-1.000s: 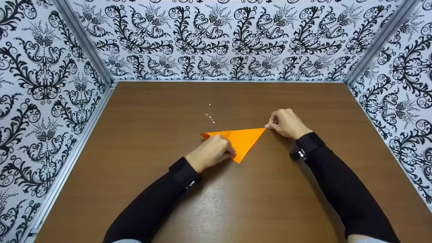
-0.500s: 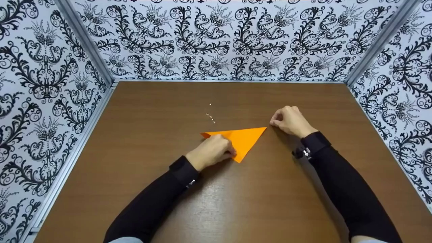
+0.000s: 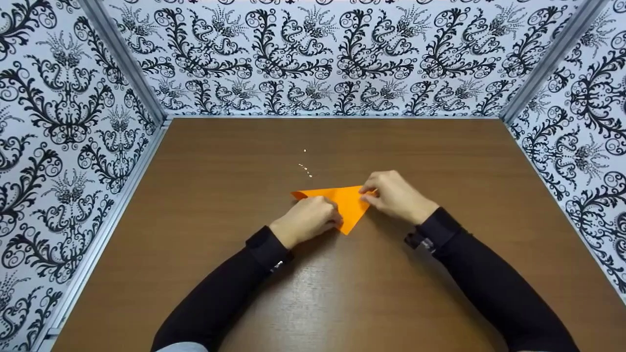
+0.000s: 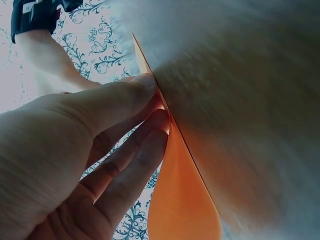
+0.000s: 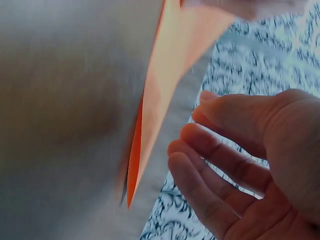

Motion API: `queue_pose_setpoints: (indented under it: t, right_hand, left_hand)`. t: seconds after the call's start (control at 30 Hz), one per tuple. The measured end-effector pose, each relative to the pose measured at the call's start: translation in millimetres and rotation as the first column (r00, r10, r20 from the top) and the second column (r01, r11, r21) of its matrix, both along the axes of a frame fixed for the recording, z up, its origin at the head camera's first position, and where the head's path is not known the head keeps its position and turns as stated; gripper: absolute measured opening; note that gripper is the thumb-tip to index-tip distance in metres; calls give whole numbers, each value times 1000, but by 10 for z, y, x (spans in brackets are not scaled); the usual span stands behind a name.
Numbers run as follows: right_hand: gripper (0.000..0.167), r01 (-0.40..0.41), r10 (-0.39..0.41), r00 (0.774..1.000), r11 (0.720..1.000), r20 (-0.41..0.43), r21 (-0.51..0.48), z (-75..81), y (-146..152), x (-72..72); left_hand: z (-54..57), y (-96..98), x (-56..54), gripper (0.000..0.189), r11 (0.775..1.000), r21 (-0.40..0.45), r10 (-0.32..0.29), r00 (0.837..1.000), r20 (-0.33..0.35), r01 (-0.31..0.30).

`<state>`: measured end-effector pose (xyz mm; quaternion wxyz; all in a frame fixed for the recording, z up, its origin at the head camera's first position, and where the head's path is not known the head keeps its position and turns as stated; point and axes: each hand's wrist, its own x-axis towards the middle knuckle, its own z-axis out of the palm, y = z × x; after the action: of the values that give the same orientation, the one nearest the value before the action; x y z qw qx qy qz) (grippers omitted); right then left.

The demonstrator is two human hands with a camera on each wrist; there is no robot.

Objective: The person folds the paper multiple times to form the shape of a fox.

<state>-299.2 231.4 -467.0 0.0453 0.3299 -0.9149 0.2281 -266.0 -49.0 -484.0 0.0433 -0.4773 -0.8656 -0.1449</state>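
A sheet of orange paper (image 3: 349, 208), folded into a triangle, lies on the brown table. My left hand (image 3: 309, 219) presses its thumb and fingertips down on the paper's left part. In the left wrist view, the paper (image 4: 185, 200) bulges up in a curved fold beside those fingertips. Over the paper's right corner is my right hand (image 3: 400, 198), bent fingers spread a little from the thumb. The right wrist view shows that hand (image 5: 250, 150) apart from the paper (image 5: 162, 75), with nothing in its fingers; two layers part at the paper's tip.
Several tiny white specks (image 3: 306, 170) dot the table (image 3: 234, 156) beyond the paper. White walls (image 3: 313, 58) with black floral patterns and grey metal edging enclose the table at the back and both sides.
My right hand pinched the paper's right corner, let it go and drew back a little, then came left and over the paper. The left hand has stayed in place.
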Motion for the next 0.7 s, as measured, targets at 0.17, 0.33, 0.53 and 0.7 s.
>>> queue_pose_setpoints:
  t: [0.17,0.33,0.53,0.7]
  right_hand:
    - [16,-64,64,998,996,8,61,-78,-102,109]
    - [19,-78,78,997,993,5,89,-142,-147,163]
    - [22,-52,54,998,993,-16,108,-176,-166,228]
    - [23,-28,30,999,994,-15,107,-197,-165,225]
  left_hand:
    - [-21,-11,-15,14,1000,7,-9,1000,25,9]
    - [-43,-26,-38,14,1000,20,-15,999,39,14]
    - [-53,-22,-50,14,998,58,-12,996,85,7]
    - [-37,-19,-73,13,997,75,-12,995,95,5]
